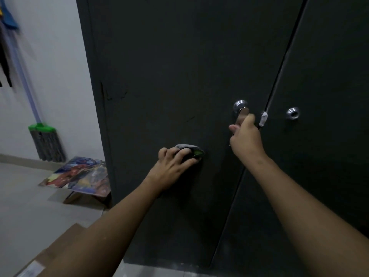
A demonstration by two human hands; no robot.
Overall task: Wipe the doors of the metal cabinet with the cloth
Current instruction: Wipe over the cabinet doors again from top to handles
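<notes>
The cloth [187, 147], bunched under the curled fingers of the left hand [173, 162], presses on the door [179, 66] below-left of the handle [240, 107] that the right hand [246, 137] grips, so steady the door and wipe with even, overlapping strokes.

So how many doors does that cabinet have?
2 visible: the left door, where the left hand holds the cloth and the right hand grips the handle, and the right door beside it.
</notes>
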